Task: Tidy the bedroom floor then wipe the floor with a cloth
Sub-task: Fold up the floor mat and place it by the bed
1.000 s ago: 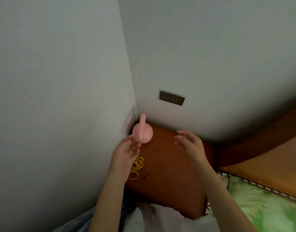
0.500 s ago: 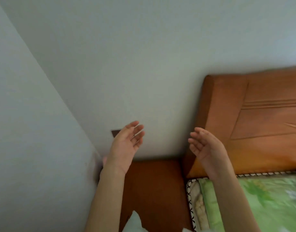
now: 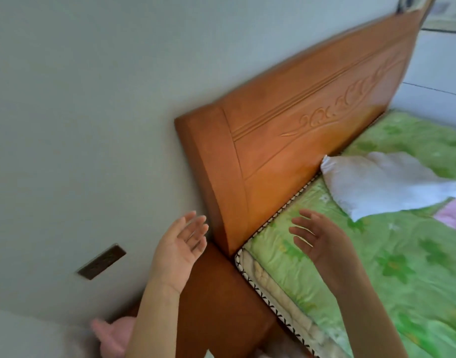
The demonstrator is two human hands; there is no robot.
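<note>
Both hands empty: my left hand [image 3: 179, 245] and right hand [image 3: 318, 241] hang spread, between items. Pink object [image 3: 113, 337] sits on the bedside cabinet [image 3: 216, 301], tidied off the floor; cloth not identifiable.

Pink object [image 3: 113, 337] half hidden behind left forearm [image 3: 154, 319], blurred; white pillow [image 3: 387, 187] cut at right edge.

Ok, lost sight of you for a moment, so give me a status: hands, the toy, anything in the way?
Left hand open, holding nothing. Right hand open over the green floral mattress. Pink plastic toy sits low in the corner, untouched. No cloth in hand.
</note>
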